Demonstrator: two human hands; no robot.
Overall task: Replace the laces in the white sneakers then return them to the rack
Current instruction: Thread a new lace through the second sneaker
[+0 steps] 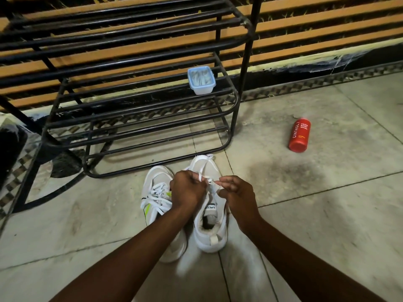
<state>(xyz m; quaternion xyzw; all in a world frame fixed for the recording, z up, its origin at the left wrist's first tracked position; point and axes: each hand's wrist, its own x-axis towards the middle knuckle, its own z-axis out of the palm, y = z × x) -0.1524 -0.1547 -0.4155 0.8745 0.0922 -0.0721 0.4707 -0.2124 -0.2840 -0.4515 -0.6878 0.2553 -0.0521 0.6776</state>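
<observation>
Your left hand (187, 189) and right hand (236, 192) pinch a lace (212, 186) over the right sneaker (209, 232), beside the left sneaker (157, 192).

Glossy metal rack (122, 110), plastic tub (201, 80)

A home entryway: black metal shoe rack (139, 101) on stained floor tiles (305, 192).

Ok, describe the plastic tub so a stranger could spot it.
Find the black metal shoe rack. At one shelf's right end sits the plastic tub. It is translucent, blue-rimmed, with white strands inside, unlike the red bottle on the floor.
</observation>
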